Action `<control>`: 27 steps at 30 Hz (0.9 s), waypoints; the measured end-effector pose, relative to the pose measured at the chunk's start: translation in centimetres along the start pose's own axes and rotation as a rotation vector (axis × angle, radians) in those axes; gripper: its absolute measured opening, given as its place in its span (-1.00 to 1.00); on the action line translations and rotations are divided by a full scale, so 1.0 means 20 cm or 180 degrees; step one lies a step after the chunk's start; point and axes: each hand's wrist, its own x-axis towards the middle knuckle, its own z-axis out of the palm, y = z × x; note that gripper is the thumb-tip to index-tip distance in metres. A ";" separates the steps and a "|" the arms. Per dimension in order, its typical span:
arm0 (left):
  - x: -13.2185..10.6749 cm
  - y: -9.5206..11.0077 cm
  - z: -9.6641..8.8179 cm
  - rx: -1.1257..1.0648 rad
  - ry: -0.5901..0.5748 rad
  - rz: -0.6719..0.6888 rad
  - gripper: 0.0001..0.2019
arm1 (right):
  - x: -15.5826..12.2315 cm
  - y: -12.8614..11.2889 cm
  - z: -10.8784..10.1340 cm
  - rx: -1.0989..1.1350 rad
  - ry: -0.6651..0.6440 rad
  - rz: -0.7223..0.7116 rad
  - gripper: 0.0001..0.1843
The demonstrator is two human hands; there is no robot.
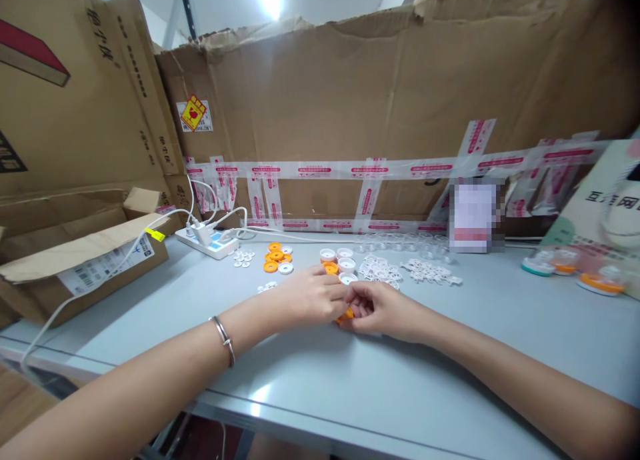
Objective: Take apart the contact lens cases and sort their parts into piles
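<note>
My left hand (317, 295), with a metal bangle on its wrist, is closed, its fingers curled down over an orange round plastic part (345, 316). From the other side my right hand (383, 308) grips the same part between thumb and bent fingers. Both hands are low over the table, fingertips touching or nearly so, and most of the part is hidden. Just behind them are white round cups (345, 265) and an orange one (331, 268). A loose group of orange and white discs (276, 256) lies to the left.
Small white pieces (243, 258) and two heaps of white plastic pieces (380, 271) lie on the grey table (310, 380). Clear round parts (425, 243) line the back. Capped pieces (600, 283) stand right. A power strip (215, 244) and open carton (100, 253) are left; cardboard (325, 100) walls the back.
</note>
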 end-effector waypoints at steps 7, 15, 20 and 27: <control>-0.02 -0.01 -0.01 0.0166 -0.0100 0.0164 -0.82 | 0.01 0.00 0.00 -0.0045 0.0069 -0.0020 -0.78; -0.02 0.00 0.00 0.0239 -0.0235 0.0147 -0.81 | 0.02 0.01 -0.01 -0.0288 0.0125 -0.0163 -0.78; -0.02 0.00 0.00 0.0219 -0.0274 0.0171 -0.82 | 0.02 0.01 0.00 -0.0240 0.0137 -0.0122 -0.79; -0.01 0.00 0.00 0.0186 -0.0141 0.0168 -0.83 | 0.02 0.00 0.00 -0.0283 0.0150 -0.0083 -0.83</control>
